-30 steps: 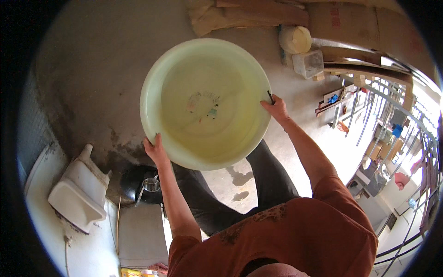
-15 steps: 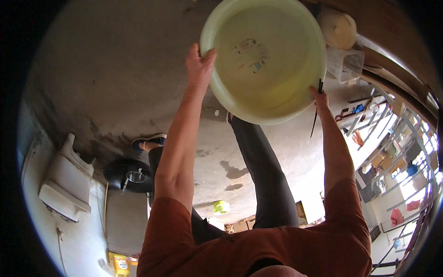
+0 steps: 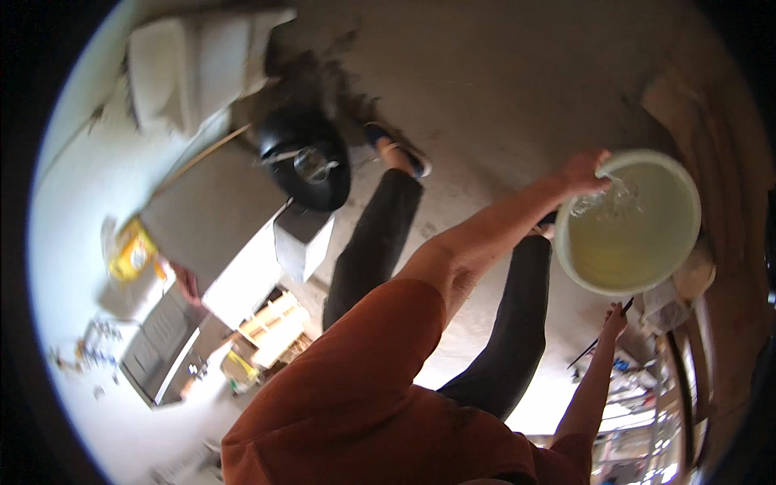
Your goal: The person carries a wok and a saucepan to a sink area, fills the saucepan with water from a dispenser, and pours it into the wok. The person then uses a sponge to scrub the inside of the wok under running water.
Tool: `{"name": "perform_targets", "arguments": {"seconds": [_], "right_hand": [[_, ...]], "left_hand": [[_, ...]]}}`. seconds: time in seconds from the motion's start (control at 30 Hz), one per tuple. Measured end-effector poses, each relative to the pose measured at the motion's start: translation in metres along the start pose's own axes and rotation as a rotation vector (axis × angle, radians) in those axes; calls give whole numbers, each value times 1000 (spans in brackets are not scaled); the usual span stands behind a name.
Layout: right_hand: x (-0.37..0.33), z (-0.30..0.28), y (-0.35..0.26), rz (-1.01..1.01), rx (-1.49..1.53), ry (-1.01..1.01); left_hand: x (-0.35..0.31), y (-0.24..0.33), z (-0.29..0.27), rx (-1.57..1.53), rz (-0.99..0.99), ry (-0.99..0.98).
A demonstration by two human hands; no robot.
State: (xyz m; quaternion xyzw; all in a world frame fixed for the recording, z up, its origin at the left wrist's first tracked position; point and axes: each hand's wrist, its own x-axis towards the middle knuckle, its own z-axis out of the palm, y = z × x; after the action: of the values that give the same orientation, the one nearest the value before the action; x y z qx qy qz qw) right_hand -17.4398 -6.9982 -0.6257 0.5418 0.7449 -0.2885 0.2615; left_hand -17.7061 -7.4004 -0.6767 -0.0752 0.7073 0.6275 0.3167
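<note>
The large pale-green basin is off to my right, tilted so that its inside faces me. My left hand is closed round its upper left rim. Clear, glinting streaks show inside the basin beside those fingers; whether they are water or clear plastic I cannot tell. Below the basin and apart from its rim, my right hand is closed on thin black chopsticks, which slant down to the left.
A black round pan with a metal strainer-like vessel stands left of my feet. Beyond are a white moulded seat, a grey-topped cabinet and a yellow container. A pale round container stands behind the basin.
The basin has swung to the right and tilted. My right hand has come off its rim, still holding the chopsticks; my left hand keeps its grip. My view has turned with my body.
</note>
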Motion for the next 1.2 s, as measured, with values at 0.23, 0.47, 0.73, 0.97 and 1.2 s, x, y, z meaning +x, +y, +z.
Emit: {"name": "perform_targets", "arguments": {"seconds": [0.23,0.47,0.73,0.97,1.2], "right_hand": [[-144,65,-178,-344,-277,-226],[-333,122,-357,-865,-336,-314],[-532,222,-477,-904,-331,-598],[-521,316,-493,-955,-691,-592],[-445,356,-503,-857,-893,-665]], "left_hand": [[-165,-56,-141,-37,-250,275],[-391,-135,-299,-217,-725,733],[-503,-191,-356,-759,-923,1031],[-416,-288,-351,-1452,-720,1414],[-358,-365,-388,-1686,-402,1720]]}}
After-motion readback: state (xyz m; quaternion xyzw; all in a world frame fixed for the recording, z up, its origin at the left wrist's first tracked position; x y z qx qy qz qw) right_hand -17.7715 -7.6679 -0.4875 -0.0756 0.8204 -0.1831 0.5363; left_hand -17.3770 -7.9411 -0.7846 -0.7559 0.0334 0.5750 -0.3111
